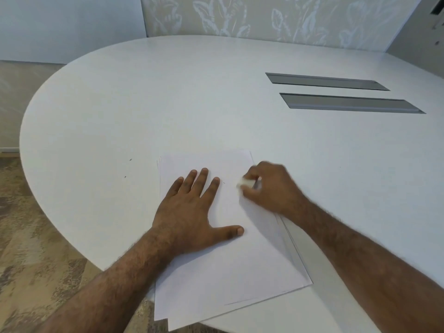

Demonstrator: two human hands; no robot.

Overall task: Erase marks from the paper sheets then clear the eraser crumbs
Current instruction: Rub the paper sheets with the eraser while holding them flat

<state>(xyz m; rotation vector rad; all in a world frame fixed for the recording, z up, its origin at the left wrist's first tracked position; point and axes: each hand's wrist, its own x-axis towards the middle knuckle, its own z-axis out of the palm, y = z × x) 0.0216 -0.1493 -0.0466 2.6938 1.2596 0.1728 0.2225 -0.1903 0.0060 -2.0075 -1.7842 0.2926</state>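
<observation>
A stack of white paper sheets (230,265) lies at the near edge of the white table (149,97), its lower corner overhanging the rim. My left hand (189,212) lies flat on the top sheet with fingers spread and straight. My right hand (271,188) pinches a small white eraser (243,183) against the upper right part of the sheet; the hand is blurred. A tiny dark speck (224,182) sits on the paper between the two hands.
Two grey rectangular slots (326,81) (350,103) are set into the tabletop at the right. Small dark specks (130,160) lie on the table left of the sheets. Patterned carpet (28,248) shows beyond the table's left edge.
</observation>
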